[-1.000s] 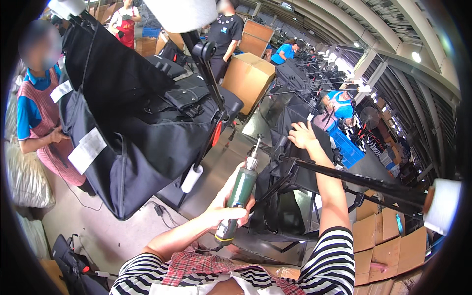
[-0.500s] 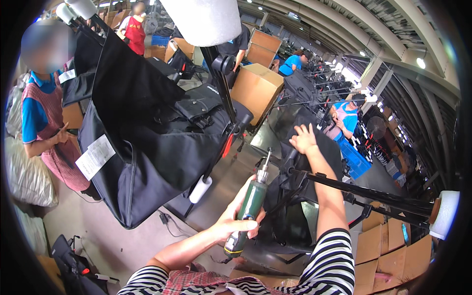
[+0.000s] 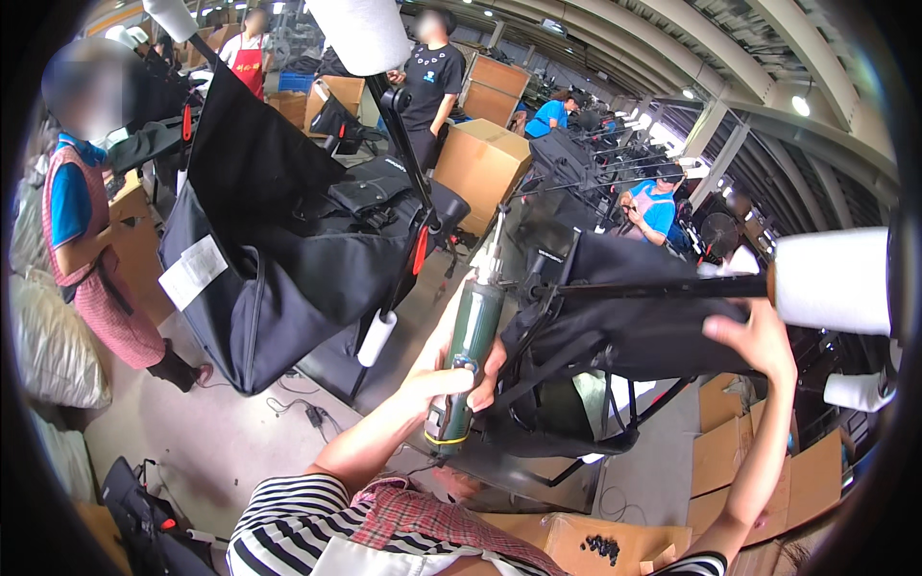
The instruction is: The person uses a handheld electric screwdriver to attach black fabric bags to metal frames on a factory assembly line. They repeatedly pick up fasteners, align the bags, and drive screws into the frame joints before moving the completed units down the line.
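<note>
A green electric screwdriver (image 3: pixel 471 331) is gripped in my left hand (image 3: pixel 451 384), its silver bit pointing up and away from me. Just beyond the tool lies a folding frame with black fabric (image 3: pixel 634 322). A black tube (image 3: pixel 663 289) of this frame runs rightward to a thick white foam wrap (image 3: pixel 834 283). My right hand (image 3: pixel 764 341) is at the tube beside the foam, thumb stretched left below it; blurred fingertips show above, so the hand appears to be around it. To the left stands a larger black fabric body (image 3: pixel 279 250) with a white paper label (image 3: pixel 193 273).
Cardboard boxes (image 3: pixel 485 173) stand beyond the table and at the lower right. Near me, a carton (image 3: pixel 576 538) holds small black parts (image 3: pixel 601 549). A co-worker in a pink checked apron (image 3: pixel 120 278) stands at the left; several others work farther back. A cable (image 3: pixel 312 415) lies on the floor.
My right hand has moved from the frame's far side to the right, by the foam. The black tube has swung up toward level. The screwdriver has shifted slightly left and up.
</note>
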`<act>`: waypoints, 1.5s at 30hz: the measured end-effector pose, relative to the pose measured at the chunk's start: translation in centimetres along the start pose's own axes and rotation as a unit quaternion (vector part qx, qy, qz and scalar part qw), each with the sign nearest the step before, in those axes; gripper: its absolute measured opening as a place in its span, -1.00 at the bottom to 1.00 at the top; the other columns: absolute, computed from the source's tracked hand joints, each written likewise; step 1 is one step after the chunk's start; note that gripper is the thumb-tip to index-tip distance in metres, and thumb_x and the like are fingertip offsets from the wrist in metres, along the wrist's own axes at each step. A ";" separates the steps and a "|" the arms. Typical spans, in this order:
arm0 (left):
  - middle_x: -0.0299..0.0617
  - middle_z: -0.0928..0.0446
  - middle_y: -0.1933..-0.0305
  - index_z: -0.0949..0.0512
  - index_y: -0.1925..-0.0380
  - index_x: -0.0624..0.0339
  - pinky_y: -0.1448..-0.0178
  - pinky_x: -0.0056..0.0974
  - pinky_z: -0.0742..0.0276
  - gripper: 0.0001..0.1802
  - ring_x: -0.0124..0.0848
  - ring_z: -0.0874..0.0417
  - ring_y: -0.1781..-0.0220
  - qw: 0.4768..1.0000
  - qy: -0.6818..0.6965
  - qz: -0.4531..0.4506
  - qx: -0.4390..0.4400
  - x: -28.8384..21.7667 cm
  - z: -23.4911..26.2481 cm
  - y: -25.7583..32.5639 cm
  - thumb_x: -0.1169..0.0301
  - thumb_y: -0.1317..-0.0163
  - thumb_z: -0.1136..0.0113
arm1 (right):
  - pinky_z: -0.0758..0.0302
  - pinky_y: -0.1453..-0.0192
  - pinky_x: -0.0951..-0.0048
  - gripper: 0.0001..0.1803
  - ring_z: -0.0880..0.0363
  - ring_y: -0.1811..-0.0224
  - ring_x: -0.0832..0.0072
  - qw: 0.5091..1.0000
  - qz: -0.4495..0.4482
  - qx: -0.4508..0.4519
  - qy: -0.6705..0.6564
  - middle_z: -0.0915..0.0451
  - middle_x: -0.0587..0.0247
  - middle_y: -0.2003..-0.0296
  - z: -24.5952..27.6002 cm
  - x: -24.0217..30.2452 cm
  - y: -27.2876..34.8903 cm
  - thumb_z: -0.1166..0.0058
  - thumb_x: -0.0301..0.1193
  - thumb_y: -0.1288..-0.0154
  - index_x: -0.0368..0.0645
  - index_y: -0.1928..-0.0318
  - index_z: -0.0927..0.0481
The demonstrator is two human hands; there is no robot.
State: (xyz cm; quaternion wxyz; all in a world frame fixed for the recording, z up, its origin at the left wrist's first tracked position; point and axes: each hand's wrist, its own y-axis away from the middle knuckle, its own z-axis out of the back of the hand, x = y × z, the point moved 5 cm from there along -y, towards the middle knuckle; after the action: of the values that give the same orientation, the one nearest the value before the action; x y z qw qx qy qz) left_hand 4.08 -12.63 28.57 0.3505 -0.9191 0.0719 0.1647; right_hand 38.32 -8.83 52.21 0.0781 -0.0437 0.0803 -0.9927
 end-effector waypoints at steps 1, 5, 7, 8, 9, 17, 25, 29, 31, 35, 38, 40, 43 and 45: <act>0.03 -0.39 0.15 0.16 -0.50 -0.15 0.41 -0.22 -0.51 0.09 -0.32 -0.55 0.50 1.000 -0.007 -0.008 0.006 -0.1 -0.5 0.2 0.45 -0.11 -0.37 | -0.22 -0.48 0.03 0.10 -0.29 -0.43 -0.02 0.987 0.011 0.153 -0.040 -0.28 -0.25 -0.38 -0.6 3.3 2.7 -0.54 -0.03 0.14 -0.24 -0.40 -0.33; 0.09 -0.37 0.16 0.10 -0.47 -0.05 0.47 -0.20 -0.51 0.09 -0.28 -0.55 0.51 0.997 -0.020 -0.069 0.037 -0.7 -3.2 1.1 0.46 -0.06 -0.44 | -0.02 -0.58 -0.02 0.16 -0.07 -0.51 -0.21 0.916 0.334 0.192 0.112 -0.19 -0.39 -0.40 -8.8 4.9 11.2 -0.39 0.17 0.01 -0.54 -0.34 -0.28; 0.08 -0.35 0.16 0.01 -0.43 0.12 0.49 -0.23 -0.52 0.04 -0.30 -0.54 0.51 0.995 -0.049 -0.072 0.054 -1.0 -3.3 1.7 0.45 -0.04 -0.47 | 0.02 -0.60 -0.01 0.27 0.03 -0.54 -0.24 0.912 0.313 0.243 0.103 -0.07 -0.48 -0.42 -13.9 5.7 14.8 -0.41 0.17 0.03 -0.57 -0.40 -0.13; 0.06 -0.34 0.15 -0.01 -0.42 0.18 0.50 -0.26 -0.52 0.01 -0.33 -0.53 0.51 0.995 -0.055 -0.080 0.039 -0.8 -3.8 2.0 0.41 -0.06 -0.48 | 0.04 -0.60 0.00 0.32 0.06 -0.54 -0.25 0.912 0.312 0.252 0.080 -0.03 -0.50 -0.43 -16.4 5.4 16.2 -0.41 0.19 0.04 -0.57 -0.42 -0.05; 0.04 -0.32 0.14 -0.04 -0.40 0.23 0.50 -0.29 -0.51 -0.01 -0.36 -0.52 0.52 0.994 -0.066 -0.090 0.021 -0.9 -4.7 2.6 0.38 -0.08 -0.49 | 0.05 -0.61 0.02 0.38 0.09 -0.55 -0.26 0.910 0.317 0.261 0.055 0.01 -0.51 -0.44 -18.7 5.0 17.3 -0.41 0.20 0.05 -0.58 -0.44 0.04; 0.05 -0.36 0.18 -0.04 -0.37 0.16 0.54 -0.28 -0.50 -0.08 -0.32 -0.54 0.57 0.998 -0.050 -0.044 -0.004 0.8 -4.8 4.5 0.42 -0.10 -0.41 | -0.20 -0.50 0.08 0.12 -0.25 -0.45 -0.11 0.928 0.098 0.058 -0.356 -0.26 -0.40 -0.36 -31.3 0.4 11.0 -0.22 0.21 -0.23 -0.47 -0.44 -0.14; 0.10 -0.36 0.19 0.04 -0.43 0.14 0.50 -0.22 -0.56 0.03 -0.27 -0.56 0.54 0.998 -0.064 -0.014 -0.011 0.7 -3.3 4.2 0.47 -0.05 -0.43 | -0.50 -0.23 0.10 0.06 -0.58 -0.09 -0.12 0.987 -0.027 -0.123 -0.102 -0.55 -0.39 -0.07 -32.5 2.4 -1.8 -0.30 0.21 -0.11 -0.62 -0.19 -0.40; 0.08 -0.39 0.19 -0.01 -0.39 0.18 0.47 -0.21 -0.52 -0.03 -0.29 -0.55 0.53 0.998 -0.047 0.027 -0.041 0.6 -2.9 3.7 0.45 -0.06 -0.42 | -0.52 -0.22 0.10 0.11 -0.48 -0.23 -0.12 0.988 -0.072 -0.138 0.023 -0.49 -0.37 -0.14 -34.8 2.7 -1.0 -0.33 0.22 -0.06 -0.61 -0.23 -0.35; 0.02 -0.39 0.17 -0.13 -0.31 0.33 0.42 -0.22 -0.51 -0.15 -0.32 -0.56 0.49 0.997 -0.049 0.059 -0.032 0.4 -1.7 3.9 0.42 -0.09 -0.41 | -0.60 -0.09 0.10 -0.02 -0.61 -0.10 -0.05 0.992 -0.059 -0.104 0.034 -0.58 -0.30 -0.05 -33.6 4.0 -0.5 -0.30 0.19 -0.11 -0.57 -0.13 -0.45; -0.05 -0.38 0.19 -0.18 -0.24 0.31 0.41 -0.25 -0.48 -0.21 -0.37 -0.56 0.49 0.996 -0.035 0.078 -0.036 0.3 -1.2 3.8 0.38 -0.09 -0.43 | -0.67 0.17 0.17 -0.40 -0.74 0.18 0.12 0.984 -0.065 0.080 0.144 -0.70 -0.05 0.18 -32.1 6.2 -0.2 -0.27 0.02 -0.23 -0.35 0.07 -0.61; -0.06 -0.39 0.22 -0.17 -0.27 0.28 0.43 -0.28 -0.48 -0.17 -0.40 -0.54 0.53 0.993 -0.079 0.067 -0.054 0.0 -1.4 3.2 0.32 -0.09 -0.44 | -0.52 -0.22 0.20 -0.46 -0.56 -0.18 0.07 0.982 0.065 -0.180 0.004 -0.59 -0.13 -0.10 -34.3 4.5 -1.6 -0.33 -0.16 -0.19 -0.25 -0.06 -0.55; -0.07 -0.39 0.22 -0.16 -0.29 0.27 0.42 -0.28 -0.48 -0.15 -0.40 -0.54 0.52 0.993 -0.080 0.067 -0.058 -0.3 -1.4 3.1 0.31 -0.09 -0.44 | -0.46 -0.29 0.18 -0.55 -0.52 -0.22 0.03 0.979 0.070 -0.179 -0.068 -0.57 -0.15 -0.13 -35.3 3.9 -2.5 -0.34 -0.24 -0.19 -0.19 0.00 -0.55; -0.06 -0.39 0.22 -0.11 -0.35 0.20 0.41 -0.27 -0.48 -0.10 -0.39 -0.54 0.51 0.993 -0.070 0.073 -0.057 -0.5 -0.8 3.3 0.34 -0.09 -0.44 | -0.49 -0.15 0.25 -0.70 -0.58 -0.05 0.14 0.955 0.060 -0.172 -0.234 -0.60 -0.09 0.01 -36.6 1.5 -3.8 -0.34 -0.40 -0.20 -0.15 0.17 -0.47; -0.05 -0.39 0.22 -0.06 -0.40 0.11 0.40 -0.26 -0.48 -0.05 -0.37 -0.54 0.50 0.994 -0.055 0.080 -0.059 -0.6 -0.5 3.3 0.36 -0.09 -0.44 | -0.49 -0.06 0.29 -0.72 -0.61 0.07 0.27 0.930 -0.054 -0.107 -0.346 -0.62 -0.01 0.09 -36.8 -0.3 -4.0 -0.32 -0.41 -0.25 -0.18 0.22 -0.44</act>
State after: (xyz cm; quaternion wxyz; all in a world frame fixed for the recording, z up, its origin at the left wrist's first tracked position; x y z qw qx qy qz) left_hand 2.84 -15.43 27.05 0.2851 -0.9189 0.1164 0.2465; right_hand 34.40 0.73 16.70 0.0418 -0.3971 0.1511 -0.9043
